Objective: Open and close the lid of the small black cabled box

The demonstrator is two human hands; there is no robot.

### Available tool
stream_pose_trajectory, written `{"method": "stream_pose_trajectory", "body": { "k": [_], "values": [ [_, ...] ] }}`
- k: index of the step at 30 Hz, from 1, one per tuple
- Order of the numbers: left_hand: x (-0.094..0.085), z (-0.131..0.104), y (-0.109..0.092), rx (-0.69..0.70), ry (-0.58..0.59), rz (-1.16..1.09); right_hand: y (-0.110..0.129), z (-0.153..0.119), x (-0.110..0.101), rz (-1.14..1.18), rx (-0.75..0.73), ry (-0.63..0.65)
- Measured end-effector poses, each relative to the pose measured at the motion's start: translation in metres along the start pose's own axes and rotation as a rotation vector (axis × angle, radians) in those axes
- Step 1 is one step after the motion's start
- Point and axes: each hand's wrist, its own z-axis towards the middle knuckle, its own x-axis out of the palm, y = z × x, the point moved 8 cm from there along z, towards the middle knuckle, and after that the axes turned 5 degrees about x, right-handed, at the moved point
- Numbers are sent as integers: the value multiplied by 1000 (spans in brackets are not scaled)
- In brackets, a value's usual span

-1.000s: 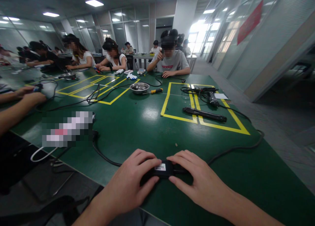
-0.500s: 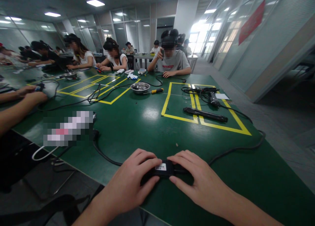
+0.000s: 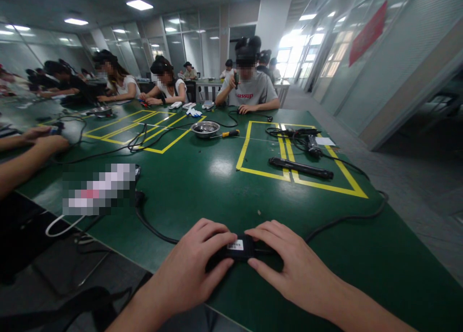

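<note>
A small black box with a white printed label lies on the green table near its front edge. Its left end is gripped between the fingertips and thumb of my left hand. On the right end, the fingers and thumb of my right hand pinch the box from above and below. A black cable runs from behind my left hand to a plug at the left. Another black cable leads off to the right from behind my right hand.
A blurred pinkish strip lies at left, beside another person's arms. Farther off are a metal bowl, a screwdriver, a black bar and tangled cables by yellow tape. Several people sit around the table.
The person across the table has shifted the raised hand slightly, and a dark object now shows in it. My hands and the black box hold the same pose.
</note>
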Motion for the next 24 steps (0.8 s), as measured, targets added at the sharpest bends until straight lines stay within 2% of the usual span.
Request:
{"method": "stream_pose_trajectory", "body": {
  "k": [24],
  "values": [
    [1, 0, -1, -4, 5, -20, 2, 1, 0, 5, 10, 23]
  ]
}}
